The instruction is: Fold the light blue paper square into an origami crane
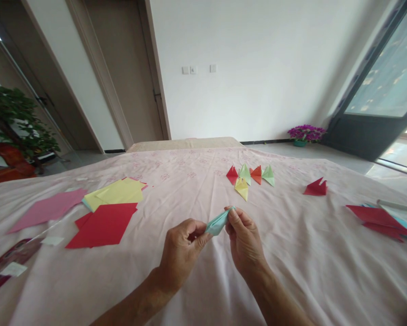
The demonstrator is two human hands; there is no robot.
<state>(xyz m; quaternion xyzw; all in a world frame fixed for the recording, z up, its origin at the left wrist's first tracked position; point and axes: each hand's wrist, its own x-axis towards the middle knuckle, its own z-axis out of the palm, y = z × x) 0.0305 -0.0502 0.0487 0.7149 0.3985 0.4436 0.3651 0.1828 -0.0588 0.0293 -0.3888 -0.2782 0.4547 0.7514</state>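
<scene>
A small folded light-blue paper [218, 222] is held up between my two hands over the cloth. My left hand [183, 246] pinches its left end between thumb and fingers. At the upper right tip, the thumb and fingers of my right hand [243, 237] close on the paper. Beyond the hands lies a cluster of folded paper pieces: a red one [232, 175], a yellow one [241, 188], an orange-red one [256, 174] and light-green ones [268, 175]. Another folded red piece [315, 186] sits apart to the right.
Flat red sheets [103, 225], yellow sheets [118, 192] and a pink sheet [49, 209] lie on the left of the pink cloth [176, 181]. More red paper [376, 221] is at the far right. A clear plastic packet [13, 262] rests at the left edge.
</scene>
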